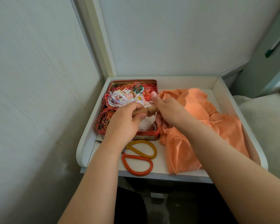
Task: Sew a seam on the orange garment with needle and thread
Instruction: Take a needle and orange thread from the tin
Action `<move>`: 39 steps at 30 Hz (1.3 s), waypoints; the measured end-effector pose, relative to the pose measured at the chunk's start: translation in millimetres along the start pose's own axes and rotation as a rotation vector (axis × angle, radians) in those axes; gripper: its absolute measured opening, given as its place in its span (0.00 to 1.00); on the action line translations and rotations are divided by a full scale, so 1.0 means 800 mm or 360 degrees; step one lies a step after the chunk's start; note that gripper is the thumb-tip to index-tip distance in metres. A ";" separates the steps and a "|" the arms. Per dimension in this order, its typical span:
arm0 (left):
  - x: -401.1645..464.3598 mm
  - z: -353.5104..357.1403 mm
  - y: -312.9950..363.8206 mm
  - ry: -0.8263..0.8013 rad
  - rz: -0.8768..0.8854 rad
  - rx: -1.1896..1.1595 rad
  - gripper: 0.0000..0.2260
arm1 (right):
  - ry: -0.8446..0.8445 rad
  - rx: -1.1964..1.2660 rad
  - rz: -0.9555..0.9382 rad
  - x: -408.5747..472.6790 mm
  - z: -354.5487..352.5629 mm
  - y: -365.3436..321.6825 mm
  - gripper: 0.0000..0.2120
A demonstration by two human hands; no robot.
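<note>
The orange garment lies crumpled on the right side of a white tray-like tabletop. A red tin full of tangled coloured threads sits at the back left. Above the tin, my left hand and my right hand both grip a small brown tube, one hand on each end, with a seam showing at its middle. No needle is visible.
Scissors with one yellow and one red handle loop lie in front of the tin near the front edge. The tabletop has raised white rims. Walls stand close on the left and behind. A pale cushion or bed lies to the right.
</note>
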State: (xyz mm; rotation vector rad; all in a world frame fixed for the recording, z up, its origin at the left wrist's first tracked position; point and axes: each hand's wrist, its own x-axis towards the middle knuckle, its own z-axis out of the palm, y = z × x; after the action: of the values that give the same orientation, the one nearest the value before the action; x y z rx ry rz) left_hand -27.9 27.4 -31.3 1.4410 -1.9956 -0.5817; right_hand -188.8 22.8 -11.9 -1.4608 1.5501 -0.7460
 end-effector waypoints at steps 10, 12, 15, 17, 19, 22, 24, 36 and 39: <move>0.004 0.002 0.001 -0.0264 -0.0149 -0.0092 0.07 | 0.0087 -0.0018 -0.0591 -0.006 -0.014 0.013 0.07; 0.004 0.002 0.004 -0.0307 -0.0169 -0.0119 0.09 | 0.0026 0.0124 -0.0586 -0.009 -0.014 0.013 0.07; 0.002 0.003 0.010 -0.0315 -0.0168 -0.0148 0.11 | 0.0078 0.0236 -0.0438 -0.015 -0.011 0.008 0.08; 0.000 0.006 0.015 -0.0311 -0.0133 -0.0147 0.09 | 0.0185 -0.0100 -0.0315 -0.015 -0.009 0.008 0.23; 0.000 0.010 0.017 -0.0334 -0.0103 -0.0098 0.08 | 0.0201 -0.0360 -0.0291 -0.014 -0.007 0.009 0.27; 0.000 0.011 0.016 -0.0387 -0.0118 -0.0080 0.10 | 0.0122 -0.0349 -0.0384 -0.014 -0.014 0.010 0.15; 0.000 0.009 0.013 -0.0422 -0.0140 -0.0089 0.11 | 0.0037 -0.0223 -0.0468 -0.015 -0.027 0.012 0.10; -0.003 0.013 0.023 -0.0230 -0.0078 -0.0351 0.04 | 0.0224 0.0162 -0.0318 -0.017 -0.020 0.021 0.09; -0.005 0.013 0.024 -0.0227 -0.0055 -0.0377 0.04 | 0.0253 0.0258 -0.0334 -0.019 -0.021 0.018 0.09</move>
State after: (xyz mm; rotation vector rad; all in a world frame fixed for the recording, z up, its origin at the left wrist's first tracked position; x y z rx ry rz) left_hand -47.6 36.9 -27.2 1.3232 -1.9355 -0.9260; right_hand -210.9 37.3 -14.5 -1.4864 1.4283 -1.1088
